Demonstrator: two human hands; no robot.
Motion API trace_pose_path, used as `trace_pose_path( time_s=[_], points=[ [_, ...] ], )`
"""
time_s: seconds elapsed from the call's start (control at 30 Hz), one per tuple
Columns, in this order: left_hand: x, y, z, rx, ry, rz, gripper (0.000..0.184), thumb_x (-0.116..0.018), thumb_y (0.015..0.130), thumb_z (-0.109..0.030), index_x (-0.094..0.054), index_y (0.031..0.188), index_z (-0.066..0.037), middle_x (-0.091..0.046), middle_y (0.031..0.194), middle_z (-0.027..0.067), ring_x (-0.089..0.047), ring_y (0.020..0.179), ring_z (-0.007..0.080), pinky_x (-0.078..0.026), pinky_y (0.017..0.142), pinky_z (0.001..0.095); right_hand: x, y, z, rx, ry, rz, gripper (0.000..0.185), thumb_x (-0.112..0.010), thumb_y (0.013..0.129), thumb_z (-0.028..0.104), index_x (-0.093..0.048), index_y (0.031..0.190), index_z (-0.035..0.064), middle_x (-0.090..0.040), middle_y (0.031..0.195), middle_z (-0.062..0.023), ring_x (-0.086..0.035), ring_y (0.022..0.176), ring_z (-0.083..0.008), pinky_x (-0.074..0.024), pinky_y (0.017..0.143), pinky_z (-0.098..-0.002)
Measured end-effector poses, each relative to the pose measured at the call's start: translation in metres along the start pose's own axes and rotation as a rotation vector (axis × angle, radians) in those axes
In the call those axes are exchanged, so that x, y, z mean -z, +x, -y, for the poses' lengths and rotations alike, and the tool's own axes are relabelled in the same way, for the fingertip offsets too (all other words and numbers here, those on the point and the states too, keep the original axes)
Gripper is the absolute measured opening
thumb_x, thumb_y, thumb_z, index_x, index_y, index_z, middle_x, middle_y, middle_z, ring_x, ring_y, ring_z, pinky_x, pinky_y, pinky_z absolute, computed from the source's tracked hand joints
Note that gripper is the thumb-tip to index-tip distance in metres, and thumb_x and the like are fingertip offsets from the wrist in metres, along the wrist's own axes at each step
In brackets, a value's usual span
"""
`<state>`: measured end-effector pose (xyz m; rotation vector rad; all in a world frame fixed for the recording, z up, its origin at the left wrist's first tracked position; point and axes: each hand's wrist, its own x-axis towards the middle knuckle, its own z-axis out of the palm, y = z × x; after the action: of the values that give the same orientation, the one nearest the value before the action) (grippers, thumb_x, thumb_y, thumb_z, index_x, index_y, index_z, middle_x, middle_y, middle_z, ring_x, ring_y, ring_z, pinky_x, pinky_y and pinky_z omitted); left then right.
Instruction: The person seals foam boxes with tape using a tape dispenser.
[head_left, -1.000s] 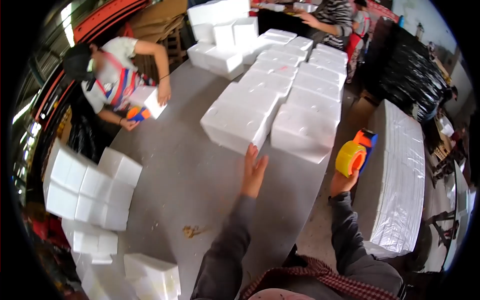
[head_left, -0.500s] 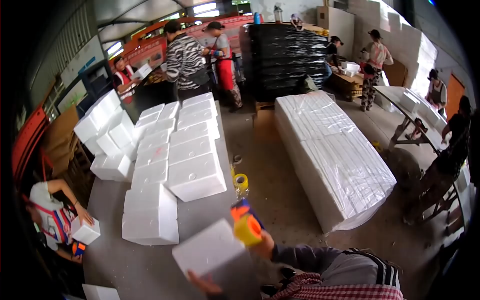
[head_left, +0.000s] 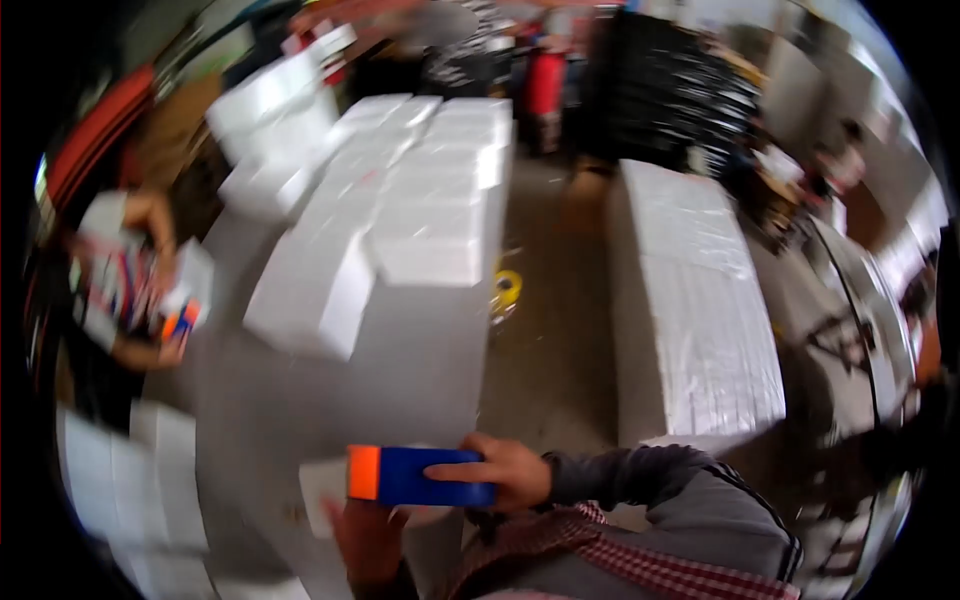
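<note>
My right hand [head_left: 515, 474] is closed around a blue and orange tape dispenser [head_left: 425, 478], held level over a white foam box [head_left: 318, 500] near the front of the grey table [head_left: 420, 370]. The dispenser hides most of that box. My left hand [head_left: 368, 548] is beside the box, just below the dispenser's orange end. Motion blurs its fingers, so its grip on the box cannot be made out.
White foam boxes [head_left: 425, 235] stand in rows along the table. At the left, a co-worker [head_left: 120, 270] holds another dispenser and a box. More boxes [head_left: 120, 480] are at lower left. A plastic-wrapped stack [head_left: 700, 300] is on the right; a yellow tape roll [head_left: 508, 288] lies between.
The view has swung, shifting the surroundings in frame. My right hand has turned the dispenser level and brought it left over the box. The co-worker's dispenser is now up against their box.
</note>
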<state>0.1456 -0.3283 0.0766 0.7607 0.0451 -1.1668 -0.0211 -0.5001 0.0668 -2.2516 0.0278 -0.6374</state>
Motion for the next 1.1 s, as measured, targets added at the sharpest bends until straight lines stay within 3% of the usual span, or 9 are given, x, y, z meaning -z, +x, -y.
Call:
trace_pose_path(
  time_s=[0.2,0.33,0.4,0.5,0.57,0.77,0.93,1.03,1.1],
  points=[
    [0.038,-0.008,0.006,-0.024,-0.235,-0.161,0.028,-0.047,0.090,-0.022,-0.052,0.110,-0.003,-0.058,0.106,0.0082,-0.055,0.095,0.0181,-0.042,0.087,0.0324,-0.020,0.007,0.024,0.026,-0.024,0.323,0.067,-0.067,0.065,0.012,-0.045,0.127,0.0259,-0.048,0.107,-0.0202,-0.055,0.088,-0.0357,-0.0489,0.072,-0.0374],
    [0.096,0.010,-0.015,-0.341,0.441,-0.203,0.019,-0.049,0.089,-0.018,-0.058,0.095,-0.002,-0.060,0.088,0.0052,-0.056,0.085,0.0127,-0.044,0.077,0.0257,-0.033,0.035,0.043,-0.074,-0.103,0.362,0.067,-0.066,0.061,0.003,-0.049,0.123,0.0233,-0.045,0.111,-0.0212,-0.053,0.092,-0.0370,-0.0476,0.076,-0.0382],
    [0.144,0.028,-0.066,-0.824,0.614,-0.283,0.020,-0.047,0.088,-0.017,-0.058,0.078,-0.004,-0.054,0.071,0.0009,-0.051,0.070,0.0114,-0.042,0.065,0.0264,-0.034,0.051,0.051,-0.029,-0.169,0.292,0.062,-0.065,0.060,0.001,-0.054,0.117,0.0213,-0.044,0.111,-0.0201,-0.054,0.089,-0.0354,-0.0483,0.075,-0.0376],
    [0.197,0.036,-0.125,-0.710,0.984,-0.599,0.019,-0.046,0.087,-0.016,-0.056,0.075,-0.004,-0.053,0.068,0.0020,-0.050,0.065,0.0128,-0.041,0.060,0.0286,-0.034,0.079,0.045,0.092,-0.329,0.311,0.057,-0.065,0.063,0.004,-0.054,0.116,0.0206,-0.048,0.102,-0.0146,-0.057,0.080,-0.0317,-0.0502,0.067,-0.0375],
    [0.279,0.085,-0.083,-0.436,1.297,-0.268,0.018,-0.047,0.085,-0.014,-0.056,0.072,-0.005,-0.053,0.066,0.0043,-0.049,0.066,0.0152,-0.041,0.058,0.0294,-0.042,0.088,0.033,0.054,-0.348,0.370,0.057,-0.064,0.064,0.004,-0.053,0.117,0.0210,-0.047,0.098,-0.0141,-0.057,0.078,-0.0318,-0.0499,0.065,-0.0378],
    [0.259,0.103,-0.038,-0.431,1.564,-0.488,0.028,-0.038,0.088,-0.030,-0.044,0.100,-0.005,-0.043,0.098,0.0090,-0.039,0.093,0.0231,-0.033,0.078,0.0354,-0.052,0.087,0.026,-0.056,-0.289,0.570,0.043,-0.056,0.080,0.024,-0.047,0.121,0.0197,-0.051,0.099,-0.0187,-0.057,0.079,-0.0357,-0.0496,0.066,-0.0416],
    [0.187,0.060,-0.071,-0.785,1.581,-0.177,0.050,-0.031,0.090,-0.042,-0.034,0.122,-0.005,-0.034,0.124,0.0129,-0.031,0.116,0.0297,-0.027,0.094,0.0404,-0.070,0.074,0.014,0.057,-0.218,0.408,0.039,-0.058,0.076,0.031,-0.050,0.111,0.0158,-0.047,0.107,-0.0221,-0.055,0.088,-0.0367,-0.0489,0.065,-0.0451],
    [0.158,0.029,-0.068,-0.794,1.956,0.210,0.064,-0.027,0.091,-0.050,-0.028,0.136,-0.005,-0.029,0.140,0.0152,-0.026,0.130,0.0337,-0.023,0.104,0.0434,-0.064,0.076,0.005,0.074,-0.221,0.381,0.038,-0.057,0.076,0.028,-0.050,0.111,0.0144,-0.043,0.111,-0.0231,-0.053,0.092,-0.0385,-0.0478,0.066,-0.0451],
    [0.110,0.014,-0.047,-0.661,2.405,0.085,0.073,-0.029,0.087,-0.057,-0.024,0.138,-0.004,-0.026,0.142,0.0134,-0.023,0.130,0.0351,-0.022,0.106,0.0399,-0.047,0.068,0.001,0.128,-0.139,0.370,0.041,-0.056,0.077,0.029,-0.049,0.114,0.0127,-0.040,0.115,-0.0229,-0.050,0.095,-0.0406,-0.0472,0.073,-0.0443]
  ],
)
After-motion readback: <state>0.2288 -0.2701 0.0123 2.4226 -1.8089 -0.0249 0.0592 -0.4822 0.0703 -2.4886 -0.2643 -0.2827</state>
